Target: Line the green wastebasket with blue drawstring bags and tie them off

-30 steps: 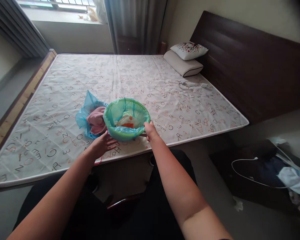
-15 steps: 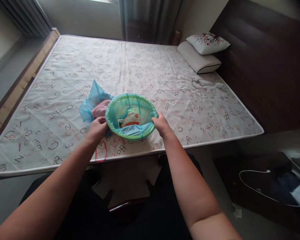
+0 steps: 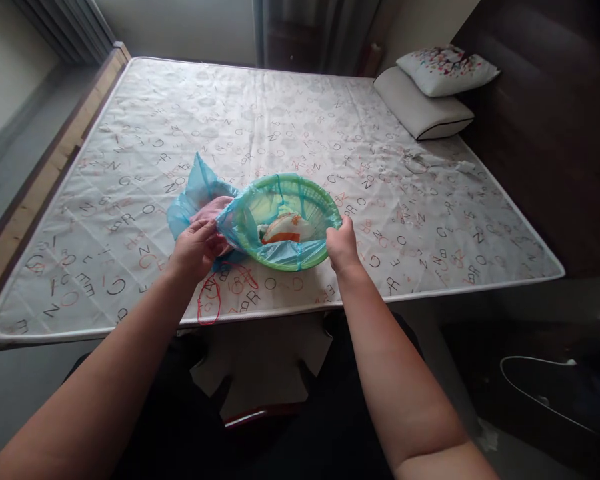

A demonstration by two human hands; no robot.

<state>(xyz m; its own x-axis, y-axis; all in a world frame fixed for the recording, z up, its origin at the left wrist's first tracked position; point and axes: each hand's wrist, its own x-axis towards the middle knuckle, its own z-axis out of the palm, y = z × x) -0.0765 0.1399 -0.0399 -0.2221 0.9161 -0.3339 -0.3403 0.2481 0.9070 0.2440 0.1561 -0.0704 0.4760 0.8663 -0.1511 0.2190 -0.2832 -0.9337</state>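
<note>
A round green plastic mesh basket (image 3: 300, 187) sits on the mattress (image 3: 380, 227), lined with a blue plastic bag (image 3: 240, 223). My left hand (image 3: 197, 250) grips a fold of that blue bag at the basket's left rim. My right hand (image 3: 343, 247) holds the basket's right rim, with fingers over the edge. Inside lies a crumpled white and orange wrapper (image 3: 286, 229). Left of the basket, a pink cloth (image 3: 213, 209) rests against a second loose blue plastic sheet (image 3: 200, 188). The basket's underside is hidden.
The mattress has a letter print, with a red thread loop (image 3: 209, 301) near its front edge. Two pillows (image 3: 423, 103) lie against a dark headboard (image 3: 545, 127). A wooden bed frame (image 3: 55, 167) runs along the left. A white cable (image 3: 535, 380) lies at lower right.
My left hand has drawn the blue bag's edge up and off the basket's left rim. The basket tilts more and sits slightly further right. My view has shifted down the bed.
</note>
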